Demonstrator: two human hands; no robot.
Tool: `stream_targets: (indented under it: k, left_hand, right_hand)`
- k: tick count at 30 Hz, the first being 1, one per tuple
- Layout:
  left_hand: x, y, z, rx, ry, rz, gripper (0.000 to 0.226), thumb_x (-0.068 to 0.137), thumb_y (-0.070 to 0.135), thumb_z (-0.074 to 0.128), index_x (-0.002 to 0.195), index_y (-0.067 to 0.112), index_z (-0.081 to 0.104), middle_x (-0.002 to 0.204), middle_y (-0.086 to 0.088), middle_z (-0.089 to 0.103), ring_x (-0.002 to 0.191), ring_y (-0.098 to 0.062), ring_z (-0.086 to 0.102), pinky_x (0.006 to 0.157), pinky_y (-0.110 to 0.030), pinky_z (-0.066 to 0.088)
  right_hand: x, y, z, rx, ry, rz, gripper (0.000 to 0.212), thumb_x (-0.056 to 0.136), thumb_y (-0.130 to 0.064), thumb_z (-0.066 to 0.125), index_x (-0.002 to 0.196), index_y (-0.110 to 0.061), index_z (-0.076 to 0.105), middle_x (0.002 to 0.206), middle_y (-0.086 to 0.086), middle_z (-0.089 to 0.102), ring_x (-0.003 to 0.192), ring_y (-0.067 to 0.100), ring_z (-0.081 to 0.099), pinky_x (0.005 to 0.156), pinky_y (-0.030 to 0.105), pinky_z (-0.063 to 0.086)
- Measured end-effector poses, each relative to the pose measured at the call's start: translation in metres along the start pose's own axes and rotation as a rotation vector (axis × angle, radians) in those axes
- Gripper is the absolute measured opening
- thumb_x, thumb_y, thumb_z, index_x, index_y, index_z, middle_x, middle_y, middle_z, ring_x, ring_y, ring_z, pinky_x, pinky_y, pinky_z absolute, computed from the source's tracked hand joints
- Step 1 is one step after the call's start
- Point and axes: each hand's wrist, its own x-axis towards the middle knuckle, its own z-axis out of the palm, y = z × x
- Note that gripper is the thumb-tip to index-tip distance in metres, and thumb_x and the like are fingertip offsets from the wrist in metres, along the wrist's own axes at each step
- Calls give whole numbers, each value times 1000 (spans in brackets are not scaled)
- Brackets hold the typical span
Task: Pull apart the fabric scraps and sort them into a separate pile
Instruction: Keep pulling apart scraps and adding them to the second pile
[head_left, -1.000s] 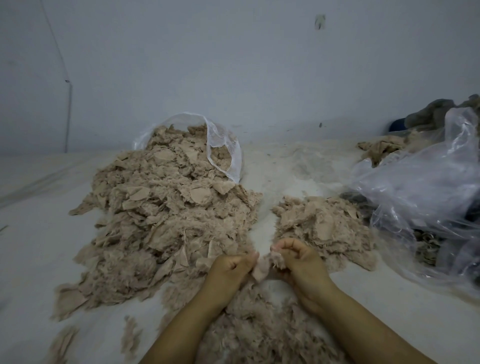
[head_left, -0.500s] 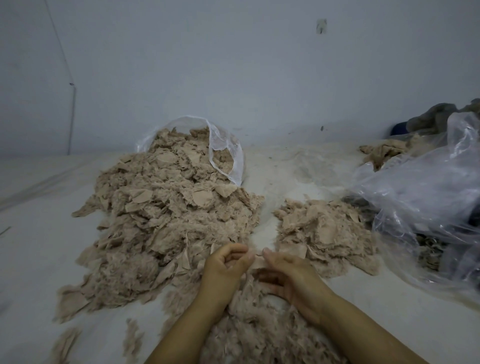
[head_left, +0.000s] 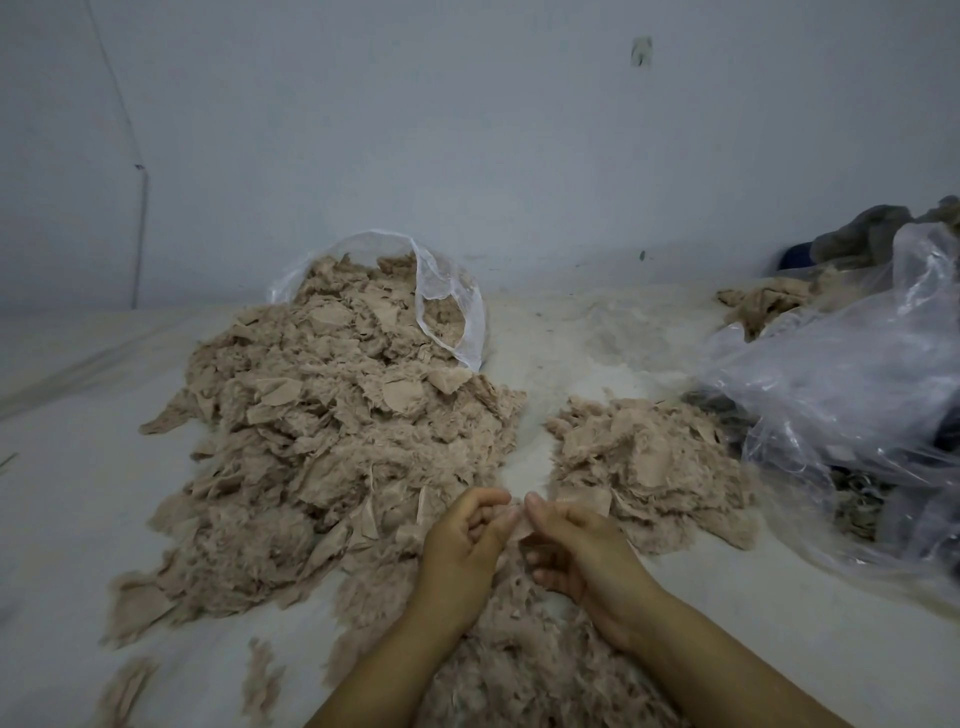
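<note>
Both hands are working close together at the near middle of the white surface (head_left: 67, 467). The left hand (head_left: 460, 545) is curling its fingers, with thumb and forefinger pinching one end of a thin pale scrap (head_left: 521, 525). The right hand (head_left: 574, 553) is pinching the other end of the same scrap between thumb and forefinger, its remaining fingers curling loosely underneath. The fingertips of the two hands are almost touching, and the scrap is spanning the small gap between them, raised above the surface.

A loose heap (head_left: 519, 654) of fluffy beige material is lying at the near edge, beneath and between the forearms. A large pile (head_left: 332, 441) of beige scraps is covering the left half of the surface and is spilling out of a clear bag (head_left: 452, 312) lying open at the far side. A smaller pile (head_left: 649, 462) is sitting right of centre, just beyond the right hand and apart from the large pile, with a strip of bare surface between them.

A crumpled clear plastic sheet (head_left: 841, 395) is occupying the right edge, touching the smaller pile. Tan cloth (head_left: 763, 306) and grey cloth (head_left: 872, 234) are lying behind it at the far right corner. A few stray tufts (head_left: 260, 680) are lying at the near left.
</note>
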Motion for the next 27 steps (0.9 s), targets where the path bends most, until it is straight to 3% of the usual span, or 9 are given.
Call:
stream_targets:
  k: [5, 10, 12, 15, 17, 20, 22, 24, 27]
  left_hand:
    - [0, -3, -1, 202, 1, 133, 19, 94, 18, 54, 90, 36, 58, 77, 12, 65, 70, 6, 59, 61, -9, 44]
    - [9, -8, -6, 255, 65, 89, 20, 98, 15, 44, 92, 28, 57, 55, 9, 50, 50, 0, 45, 54, -19, 39]
    - [10, -6, -11, 174, 63, 11, 16, 96, 28, 46, 106, 23, 57, 64, 11, 56, 57, -1, 52, 60, -19, 42]
    - [5, -2, -10, 74, -51, -111, 52, 74, 53, 57, 121, 36, 45, 95, 19, 61, 83, 11, 60, 69, -10, 45]
    - [4, -1, -4, 32, -67, -110, 51, 74, 42, 64, 121, 29, 49, 96, 11, 63, 84, 8, 63, 67, -8, 47]
    - [6, 3, -6, -93, 81, -51, 15, 86, 11, 63, 101, 12, 64, 69, 4, 66, 63, -4, 62, 57, -14, 48]
    - [6, 5, -9, -118, 105, -26, 7, 88, 5, 60, 92, 10, 64, 55, 3, 62, 52, -5, 57, 51, -16, 46]
    - [3, 8, -7, -80, 31, -5, 6, 89, 4, 59, 86, 9, 62, 58, 4, 63, 53, -6, 58, 51, -16, 46]
    - [-1, 7, 0, -35, -69, -2, 10, 90, 4, 57, 81, 7, 58, 62, 5, 61, 57, -5, 57, 52, -16, 46]
  right_hand:
    - [1, 3, -1, -11, 14, -61, 21, 68, -27, 75, 68, -10, 63, 56, 4, 54, 48, 9, 51, 48, 20, 46]
    - [8, 1, -7, 4, 140, -224, 12, 86, -10, 65, 76, -4, 61, 57, 3, 50, 48, 8, 48, 51, 22, 46]
    - [8, 1, -10, -30, 93, -242, 9, 87, -8, 64, 79, -3, 62, 60, 5, 51, 48, 8, 50, 53, 24, 47]
    - [4, 4, -9, -170, -81, -231, 5, 84, -9, 67, 81, -5, 66, 62, 7, 56, 53, 14, 58, 54, 26, 51]
    - [2, 4, -7, -260, -127, -248, 6, 85, -8, 67, 81, -4, 65, 63, 8, 57, 53, 15, 58, 53, 25, 50]
    - [4, -1, -9, -215, -41, -252, 13, 88, -4, 62, 76, -6, 59, 63, 8, 55, 54, 16, 55, 54, 27, 49]
    - [4, -3, -10, -131, -43, -231, 14, 88, -7, 61, 75, -8, 56, 66, 6, 56, 59, 15, 57, 62, 34, 55]
    - [1, -2, -7, -110, -97, -216, 17, 83, -21, 68, 83, -7, 58, 70, 4, 60, 66, 16, 60, 71, 39, 57]
    - [-1, 3, -1, -155, -44, -257, 46, 76, -32, 71, 96, 8, 58, 81, 17, 60, 73, 25, 56, 67, 35, 48]
